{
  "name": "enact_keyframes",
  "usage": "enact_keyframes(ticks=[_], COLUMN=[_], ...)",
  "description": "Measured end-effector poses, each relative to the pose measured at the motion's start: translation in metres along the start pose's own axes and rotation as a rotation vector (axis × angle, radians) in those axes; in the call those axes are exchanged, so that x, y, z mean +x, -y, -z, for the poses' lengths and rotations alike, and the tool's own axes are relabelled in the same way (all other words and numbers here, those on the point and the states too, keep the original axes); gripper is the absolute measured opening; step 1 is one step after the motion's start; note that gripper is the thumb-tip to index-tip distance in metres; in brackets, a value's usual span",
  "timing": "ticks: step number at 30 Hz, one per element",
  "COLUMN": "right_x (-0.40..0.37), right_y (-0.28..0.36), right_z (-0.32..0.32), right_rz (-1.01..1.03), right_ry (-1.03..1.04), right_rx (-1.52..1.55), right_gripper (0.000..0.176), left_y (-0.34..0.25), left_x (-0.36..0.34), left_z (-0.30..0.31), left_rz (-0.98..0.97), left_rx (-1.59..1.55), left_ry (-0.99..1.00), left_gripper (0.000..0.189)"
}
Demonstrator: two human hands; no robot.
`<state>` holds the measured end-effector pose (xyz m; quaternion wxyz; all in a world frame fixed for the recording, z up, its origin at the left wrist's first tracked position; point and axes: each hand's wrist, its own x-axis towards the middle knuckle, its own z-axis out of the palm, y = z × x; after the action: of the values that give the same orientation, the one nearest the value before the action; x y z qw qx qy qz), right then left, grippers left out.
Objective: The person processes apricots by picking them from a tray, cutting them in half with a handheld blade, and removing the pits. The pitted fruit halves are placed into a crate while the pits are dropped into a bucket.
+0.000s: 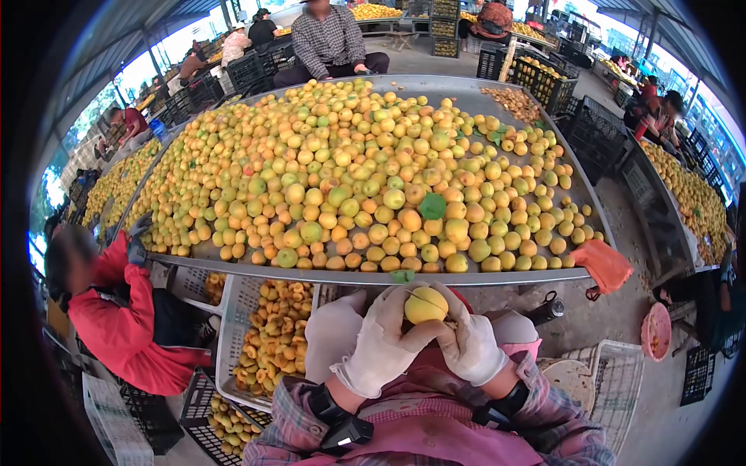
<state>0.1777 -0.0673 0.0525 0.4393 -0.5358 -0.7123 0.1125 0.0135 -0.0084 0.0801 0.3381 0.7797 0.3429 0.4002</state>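
Note:
Just below the near edge of the metal table, both my hands wear white gloves and close around one yellow apricot (426, 307). A thin dark line runs across its upper side. My left hand (381, 346) grips it from the left, and my right hand (475, 346) presses on it from the right, the thumbs meeting below the fruit. Something red shows in part behind the fingers. Beyond my hands, a thick heap of apricots (342, 194) covers much of the sorting table (350, 275). Green leaves (432, 206) lie among them, one at the table's rim.
To my left, a white crate (227, 365) holds split apricots; a black crate (203, 400) stands below it. A person in red (148, 326) sits there. An orange cloth (602, 266) hangs at the table's right corner. On my right are a black bottle (547, 309) and white basket (622, 388).

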Motion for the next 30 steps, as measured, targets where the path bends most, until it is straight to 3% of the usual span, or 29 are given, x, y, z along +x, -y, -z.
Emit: enact_keyframes(ticks=[2, 4, 6, 9, 10, 12, 13, 15, 18, 24, 27, 30], right_x=[0.001, 0.002, 0.001, -0.003, -0.001, 0.003, 0.004, 0.004, 0.006, 0.003, 0.002, 0.009], right_y=[-0.003, -0.003, -0.005, -0.01, -0.009, -0.01, -0.01, -0.012, -0.014, -0.008, -0.002, 0.002], right_z=[0.004, 0.001, -0.005, -0.01, -0.007, -0.001, 0.001, 0.001, -0.005, -0.009, -0.006, 0.0], right_rz=[-0.03, -0.003, 0.027, -0.067, 0.014, 0.097, 0.102, 0.105, 0.184, 0.098, -0.019, -0.172], right_ry=[0.096, 0.061, 0.028, 0.016, 0.007, 0.002, 0.031, 0.055, -0.042, -0.019, 0.094, 0.229], right_rx=[-0.013, 0.01, 0.037, 0.154, 0.123, 0.091, 0.077, 0.061, 0.093, 0.022, -0.049, 0.137], right_gripper=[0.06, 0.059, 0.059, 0.056, 0.055, 0.054, 0.054, 0.054, 0.056, 0.058, 0.061, 0.066], left_y=[0.0, -0.002, -0.005, -0.002, -0.004, -0.011, -0.009, -0.006, -0.011, 0.003, 0.008, 0.008], left_x=[0.005, 0.005, -0.001, -0.006, -0.005, 0.0, 0.002, 0.005, 0.009, -0.001, -0.001, 0.001], left_z=[0.005, 0.005, -0.003, -0.012, -0.009, 0.003, 0.006, 0.01, 0.013, -0.005, -0.006, -0.004], left_rz=[-0.002, -0.001, 0.359, 0.468, 0.467, 0.157, 0.156, -0.172, -0.092, 0.111, 0.243, 0.372], left_rx=[-0.023, -0.042, -0.609, -0.88, -0.881, -0.189, -0.189, 0.29, 0.133, 0.03, -0.051, -0.232], left_ry=[0.031, 0.058, 0.039, 0.017, 0.011, 0.051, 0.051, -0.03, 0.035, -0.041, -0.019, 0.041], left_gripper=[0.045, 0.046, 0.049, 0.051, 0.051, 0.051, 0.051, 0.054, 0.059, 0.057, 0.055, 0.052])
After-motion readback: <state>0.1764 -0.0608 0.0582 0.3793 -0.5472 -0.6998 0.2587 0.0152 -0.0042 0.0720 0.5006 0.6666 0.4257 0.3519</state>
